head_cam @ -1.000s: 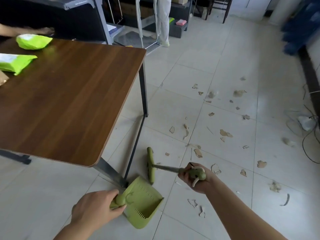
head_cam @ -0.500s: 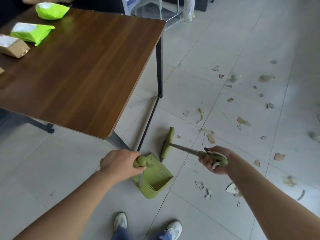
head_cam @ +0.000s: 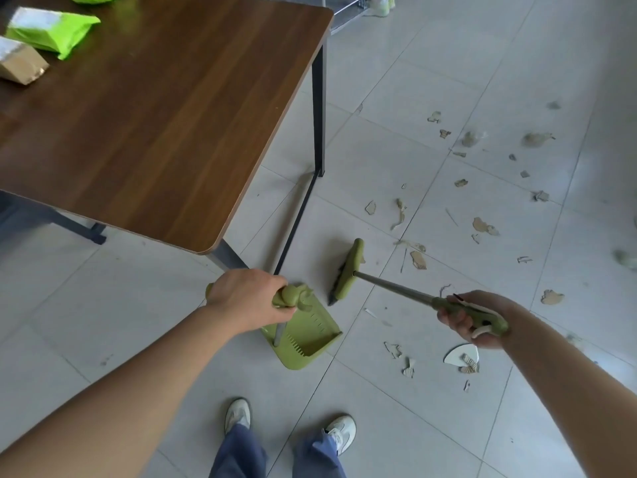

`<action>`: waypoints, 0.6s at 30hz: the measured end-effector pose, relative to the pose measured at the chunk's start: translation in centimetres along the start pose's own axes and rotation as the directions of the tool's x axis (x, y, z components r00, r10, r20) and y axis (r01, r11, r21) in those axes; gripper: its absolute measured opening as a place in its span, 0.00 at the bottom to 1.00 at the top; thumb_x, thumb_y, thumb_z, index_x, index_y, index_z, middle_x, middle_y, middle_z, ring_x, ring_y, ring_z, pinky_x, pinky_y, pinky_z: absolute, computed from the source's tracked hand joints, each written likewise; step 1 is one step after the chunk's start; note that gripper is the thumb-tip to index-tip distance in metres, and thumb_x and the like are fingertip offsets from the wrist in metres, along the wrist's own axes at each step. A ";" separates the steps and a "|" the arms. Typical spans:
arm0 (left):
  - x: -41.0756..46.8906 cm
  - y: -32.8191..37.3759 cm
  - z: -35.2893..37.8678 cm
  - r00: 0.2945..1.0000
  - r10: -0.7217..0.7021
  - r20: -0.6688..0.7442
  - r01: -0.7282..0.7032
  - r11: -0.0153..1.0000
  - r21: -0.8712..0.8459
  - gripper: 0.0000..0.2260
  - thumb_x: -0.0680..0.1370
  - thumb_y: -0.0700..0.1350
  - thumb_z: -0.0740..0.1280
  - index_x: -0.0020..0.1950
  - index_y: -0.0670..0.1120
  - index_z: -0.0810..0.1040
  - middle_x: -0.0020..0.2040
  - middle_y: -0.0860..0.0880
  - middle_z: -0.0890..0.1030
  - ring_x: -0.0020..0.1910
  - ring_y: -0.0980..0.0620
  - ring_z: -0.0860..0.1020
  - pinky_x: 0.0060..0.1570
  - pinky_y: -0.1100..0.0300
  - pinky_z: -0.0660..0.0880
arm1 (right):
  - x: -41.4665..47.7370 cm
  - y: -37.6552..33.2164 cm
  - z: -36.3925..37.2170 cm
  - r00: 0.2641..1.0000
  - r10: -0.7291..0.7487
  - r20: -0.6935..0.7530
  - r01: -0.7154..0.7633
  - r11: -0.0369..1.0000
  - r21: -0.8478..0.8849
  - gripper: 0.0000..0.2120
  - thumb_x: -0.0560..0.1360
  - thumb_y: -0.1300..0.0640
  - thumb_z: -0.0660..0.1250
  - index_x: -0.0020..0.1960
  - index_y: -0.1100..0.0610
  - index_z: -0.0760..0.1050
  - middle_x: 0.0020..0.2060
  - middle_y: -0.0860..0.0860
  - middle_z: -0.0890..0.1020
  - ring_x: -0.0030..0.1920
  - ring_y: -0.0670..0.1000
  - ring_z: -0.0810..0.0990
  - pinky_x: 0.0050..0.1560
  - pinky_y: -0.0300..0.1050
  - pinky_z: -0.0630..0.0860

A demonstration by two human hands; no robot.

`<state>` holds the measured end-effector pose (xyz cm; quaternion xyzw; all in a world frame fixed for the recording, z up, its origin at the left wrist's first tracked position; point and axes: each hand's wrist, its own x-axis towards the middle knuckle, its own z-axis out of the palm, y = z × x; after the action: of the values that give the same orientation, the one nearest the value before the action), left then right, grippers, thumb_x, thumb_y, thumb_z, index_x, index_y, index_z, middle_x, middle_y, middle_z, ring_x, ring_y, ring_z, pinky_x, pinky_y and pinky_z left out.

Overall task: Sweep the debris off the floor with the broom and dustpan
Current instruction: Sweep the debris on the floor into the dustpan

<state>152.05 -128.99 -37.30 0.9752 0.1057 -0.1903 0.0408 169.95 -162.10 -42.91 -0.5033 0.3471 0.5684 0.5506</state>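
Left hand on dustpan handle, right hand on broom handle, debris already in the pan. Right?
Not quite. The head view shows no debris in the dustpan; the scraps all lie on the floor, none swept in yet. The rest holds: the left hand grips the dustpan handle and the right hand grips the broom handle.

arms: bare to past the elbow, no sleeves in view
trousers (head_cam: 275, 455): blue, loose legs
shoes (head_cam: 238, 414): white trainers, pale soles
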 end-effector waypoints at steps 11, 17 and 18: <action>1.5 3.5 -0.2 0.993 0.118 0.005 -0.118 0.993 0.004 0.15 0.74 0.64 0.62 0.50 0.55 0.77 0.36 0.55 0.72 0.37 0.51 0.72 0.27 0.62 0.59 | -3.6 0.2 -6.5 0.990 -0.047 -0.130 0.049 0.999 0.010 0.09 0.81 0.58 0.53 0.48 0.62 0.69 0.31 0.55 0.71 0.15 0.46 0.70 0.14 0.32 0.67; 2.0 4.7 0.7 0.982 0.186 0.021 -0.185 0.982 -0.040 0.14 0.73 0.65 0.63 0.41 0.56 0.68 0.35 0.55 0.72 0.37 0.51 0.72 0.32 0.59 0.64 | -3.6 2.3 -4.4 0.984 -0.091 -0.150 0.092 0.996 -0.002 0.08 0.81 0.60 0.52 0.47 0.61 0.68 0.29 0.54 0.70 0.15 0.46 0.69 0.14 0.30 0.64; 2.0 4.8 0.9 0.981 0.193 0.018 -0.192 0.980 -0.049 0.14 0.73 0.65 0.63 0.41 0.56 0.68 0.35 0.55 0.72 0.37 0.51 0.72 0.32 0.59 0.64 | -3.7 2.8 -3.6 0.984 -0.095 -0.148 0.096 0.995 -0.003 0.08 0.81 0.60 0.52 0.47 0.61 0.68 0.29 0.54 0.70 0.15 0.46 0.69 0.14 0.30 0.64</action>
<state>154.63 -133.43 -38.71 0.9774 0.0150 -0.1940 0.0829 167.47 -167.01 -40.72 -0.5588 0.3637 0.5017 0.5511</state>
